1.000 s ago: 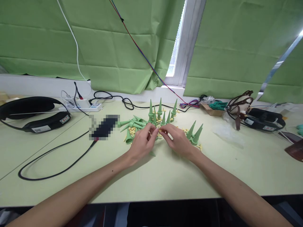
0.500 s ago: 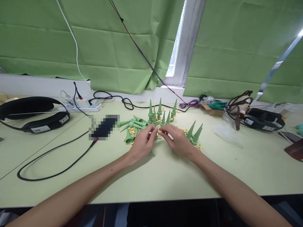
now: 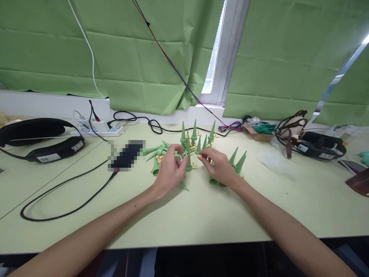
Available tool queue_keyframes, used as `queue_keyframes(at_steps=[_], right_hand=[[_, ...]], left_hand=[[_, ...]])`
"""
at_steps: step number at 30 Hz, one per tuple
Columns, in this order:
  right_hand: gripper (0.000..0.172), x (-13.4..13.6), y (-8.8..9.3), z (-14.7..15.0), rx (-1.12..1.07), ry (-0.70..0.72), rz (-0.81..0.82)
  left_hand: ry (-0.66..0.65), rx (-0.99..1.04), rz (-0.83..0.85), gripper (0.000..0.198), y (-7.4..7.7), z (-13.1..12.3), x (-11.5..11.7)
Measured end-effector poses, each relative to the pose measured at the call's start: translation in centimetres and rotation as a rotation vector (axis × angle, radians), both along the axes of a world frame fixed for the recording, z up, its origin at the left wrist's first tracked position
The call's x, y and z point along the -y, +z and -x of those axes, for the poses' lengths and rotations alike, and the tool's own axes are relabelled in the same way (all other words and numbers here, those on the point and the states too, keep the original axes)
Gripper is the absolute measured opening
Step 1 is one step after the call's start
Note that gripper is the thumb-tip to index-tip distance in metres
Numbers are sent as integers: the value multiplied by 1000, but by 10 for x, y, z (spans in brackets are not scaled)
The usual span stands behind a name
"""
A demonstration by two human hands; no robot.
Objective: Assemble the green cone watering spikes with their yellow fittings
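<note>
Over the pile of green plastic spikes [image 3: 155, 151], my left hand [image 3: 172, 169] has its thumb and fingers apart. Just right of its thumb, a green spike [image 3: 189, 163] stands upright with a small yellow peg at its base. My right hand [image 3: 218, 163] pinches a small yellow peg [image 3: 200, 155] between thumb and fingertips. Several more upright green spikes [image 3: 194, 132] with yellow pegs stand behind both hands. Others [image 3: 239, 163] are beyond my right wrist, and partly hidden green pieces [image 3: 213, 181] lie under the right hand.
A pixelated dark device [image 3: 127, 156] with a black cable lies left of the pile. A head strap [image 3: 54, 148] is at far left, a power strip [image 3: 100, 130] at the back. On the right are a clear plastic bag [image 3: 276, 163], a cardboard box [image 3: 258, 134] and black headgear [image 3: 319, 146].
My hands, together before at the fingertips, have moved apart. The left has opened and shifted slightly left; the right has drawn right with the yellow peg. An upright spike now shows between them.
</note>
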State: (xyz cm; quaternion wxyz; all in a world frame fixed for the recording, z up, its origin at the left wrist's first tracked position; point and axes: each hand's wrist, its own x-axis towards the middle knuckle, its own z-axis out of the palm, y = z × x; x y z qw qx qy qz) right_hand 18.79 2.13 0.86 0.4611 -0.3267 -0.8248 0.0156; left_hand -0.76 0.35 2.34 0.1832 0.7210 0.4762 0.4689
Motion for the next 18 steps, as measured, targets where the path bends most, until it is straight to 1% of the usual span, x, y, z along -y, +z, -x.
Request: queue_keyframes(at_steps=[3,6,9,14,18], right_hand=[[7,-2,-2,-2,8,-16,27],[7,-3,-3,-3,10,-22,43],[7,-3,-3,-2,7,-20,52],[8,-2,-2,-1,0,-8,63],[8,-2,-3,0,-11,-4,60]], left_hand=[[-54,-94,52,34,-6,2,-5],[-110,-197,136,40,-12,4,-10],[-150,-252,152,33,-15,5,-12],[-203,-338,101,16,-14,6,-10],[-203,-359,100,12,-13,5,-10]])
